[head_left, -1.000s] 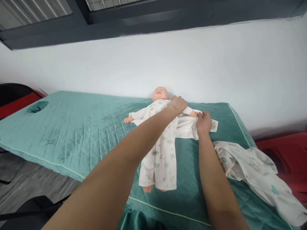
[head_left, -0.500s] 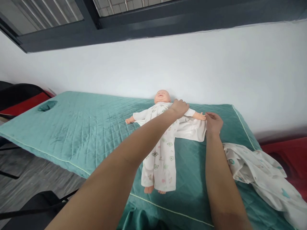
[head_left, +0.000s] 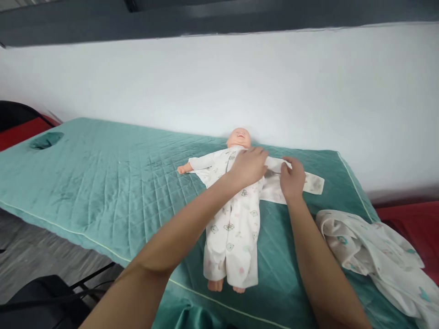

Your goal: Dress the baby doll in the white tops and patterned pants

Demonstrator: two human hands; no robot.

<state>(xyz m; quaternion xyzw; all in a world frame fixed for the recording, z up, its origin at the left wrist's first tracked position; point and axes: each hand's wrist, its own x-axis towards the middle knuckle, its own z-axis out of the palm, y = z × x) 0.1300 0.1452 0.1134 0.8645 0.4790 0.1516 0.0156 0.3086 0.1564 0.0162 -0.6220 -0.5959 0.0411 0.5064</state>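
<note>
A baby doll (head_left: 239,138) lies on its back in white printed baby clothes (head_left: 236,219), bare feet toward me. My left hand (head_left: 249,167) rests over the doll's chest and shoulder, fingers bent around the cloth there. Beside it, my right hand (head_left: 293,178) is closed on the white sleeve stretched out to the right. The printed cuff end (head_left: 313,183) sticks out past that hand, lying flat. The doll's arm on this side is hidden by cloth and hand; its other arm (head_left: 185,168) reaches left, with the hand showing at the cuff.
Under the doll is a green quilted bed cover (head_left: 130,183), with a hole (head_left: 46,140) at its far left. A crumpled white printed cloth (head_left: 373,256) lies at the right, by a red chair (head_left: 411,224). A wall (head_left: 206,87) runs behind. A black chair (head_left: 44,297) stands front left.
My right hand has moved left, from the doll's hand to the sleeve. The sleeve's cuff now extends right and the doll's right-side hand no longer shows. The view has tilted down slightly.
</note>
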